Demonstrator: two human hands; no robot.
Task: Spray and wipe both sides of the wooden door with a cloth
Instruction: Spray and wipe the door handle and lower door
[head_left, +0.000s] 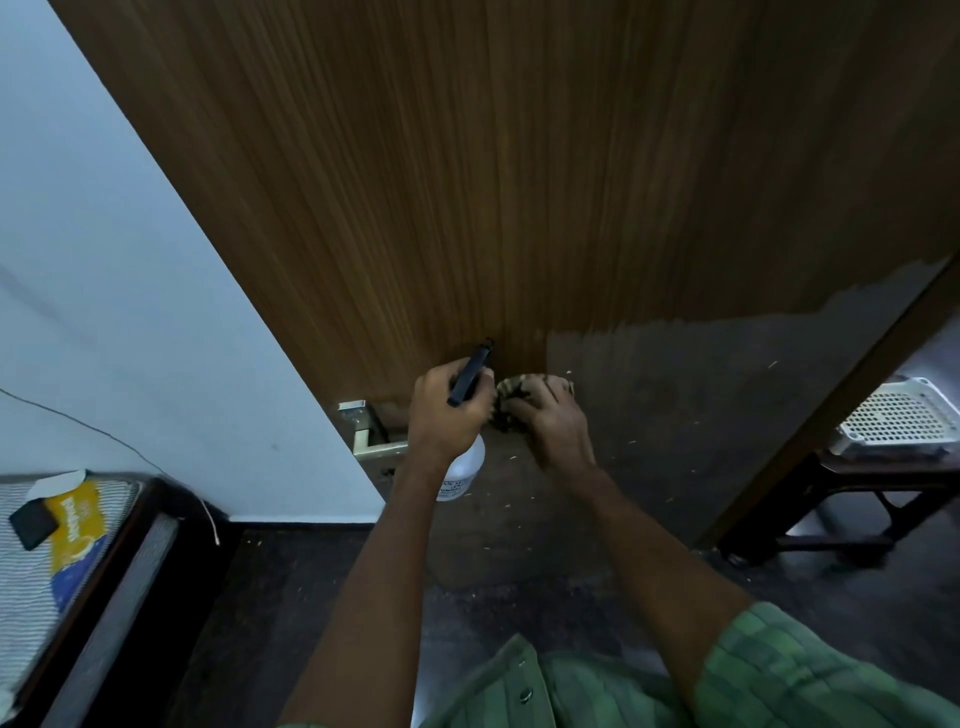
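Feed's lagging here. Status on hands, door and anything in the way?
Left hand grips spray bottle, nozzle at door. Right hand presses cloth low on door. Nothing blocking.

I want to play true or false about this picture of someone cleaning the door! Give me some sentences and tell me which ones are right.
1. The left hand holds a spray bottle. True.
2. The right hand is empty. False: it holds a cloth against the wooden door.
3. The bottle's body is bright red. False: it is white, with a black sprayer on top.
4. The person wears a green sleeve. True.
5. The hands are working near the top of the door. False: they are low down, near its bottom edge.
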